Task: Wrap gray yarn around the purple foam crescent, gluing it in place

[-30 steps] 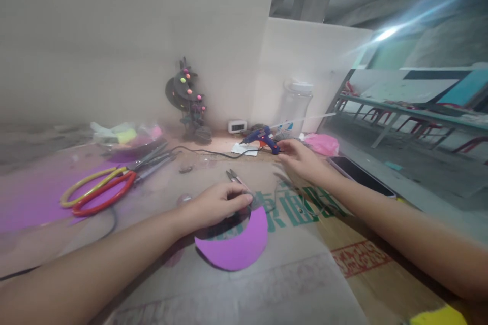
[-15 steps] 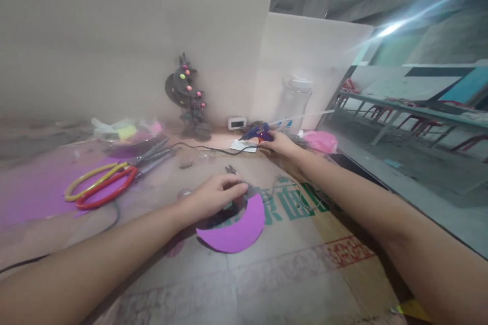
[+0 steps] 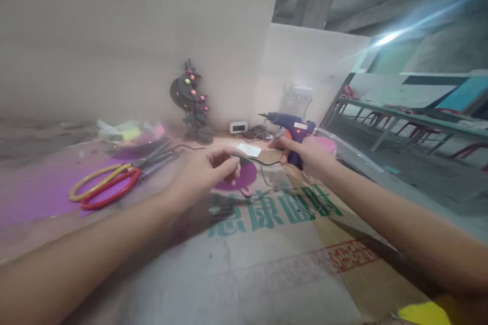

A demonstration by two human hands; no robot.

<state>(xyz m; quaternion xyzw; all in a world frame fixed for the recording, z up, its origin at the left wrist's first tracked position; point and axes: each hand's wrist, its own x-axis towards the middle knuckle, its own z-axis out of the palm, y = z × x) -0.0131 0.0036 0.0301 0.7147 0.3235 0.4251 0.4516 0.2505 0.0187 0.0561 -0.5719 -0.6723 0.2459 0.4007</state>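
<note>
My left hand [image 3: 208, 170] pinches a purple paper crescent [image 3: 247, 176] by its edge, with a dark grey part near the fingertips. The crescent is lifted above the cardboard sheet [image 3: 267, 259] and partly hidden behind my fingers. To its right, my right hand [image 3: 314, 155] wraps round the handle of a dark blue glue gun [image 3: 287, 121]. The nozzle points left, above and beyond the crescent and apart from it. A small red light glows on the gun's body. Under the gun lies a white card [image 3: 248, 150], with a dark cord passing nearby.
Scissors [image 3: 107, 185] with yellow and red handles lie at left by a purple sheet [image 3: 34, 193]. Behind them is a bowl [image 3: 122, 148] of scraps. A dark crescent ornament [image 3: 192, 94] with coloured balls, a small digital clock [image 3: 238, 127] and a clear jar [image 3: 299, 101] stand along the wall.
My right hand has raised the glue gun from beside the white card and brought it nearer. My left hand has lifted the purple crescent off the cardboard and tilted it.
</note>
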